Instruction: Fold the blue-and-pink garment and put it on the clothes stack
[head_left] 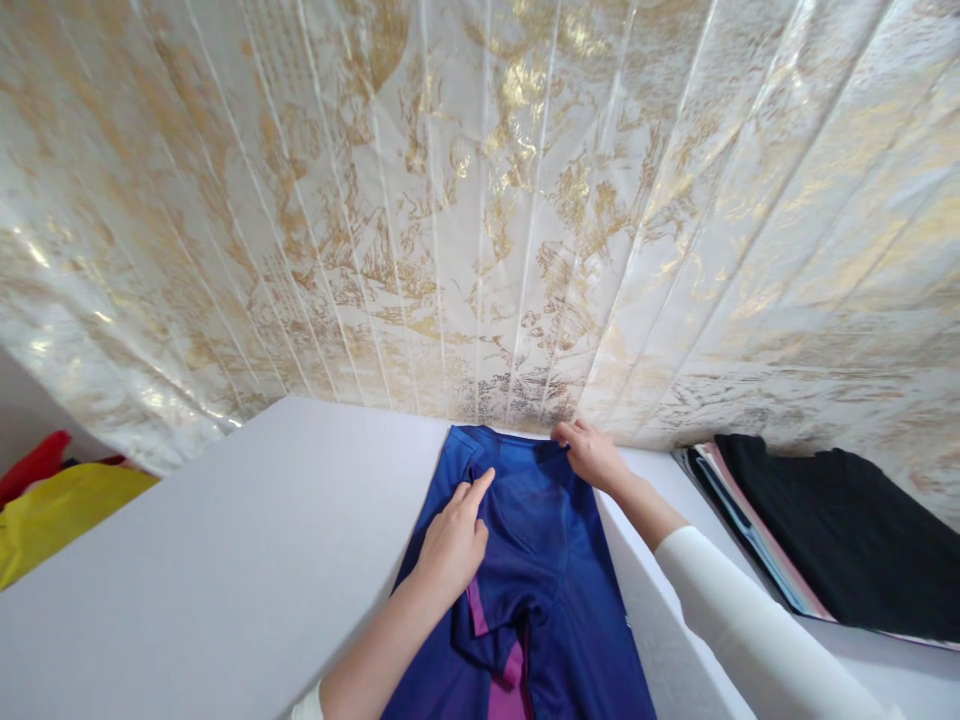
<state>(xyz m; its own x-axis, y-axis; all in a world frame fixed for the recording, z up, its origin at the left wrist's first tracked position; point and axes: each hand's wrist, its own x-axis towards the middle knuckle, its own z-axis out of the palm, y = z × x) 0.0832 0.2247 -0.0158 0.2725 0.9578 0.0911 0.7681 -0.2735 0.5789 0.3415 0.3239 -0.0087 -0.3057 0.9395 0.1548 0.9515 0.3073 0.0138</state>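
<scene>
The blue clothing (536, 520) lies on the white table (300, 530), between my two hands. It is long, and its long way runs from the far edge, by the shiny gold and white sheet (480, 220), down toward the person. My right hand (598, 461) is at its far right corner, and the thumb and finger look to be pinching the edge there. My left hand (450, 545) is nearer the person, over the left side, with its pointing finger out straight and the others bent. I cannot tell if that grip has any cloth in it. So the right hand is the one nearer the far edge, and the left is nearer the middle. A black folded shirt (862, 530) tops a pile off to the right, and yellow cloth (75, 510) is far to the left.
</scene>
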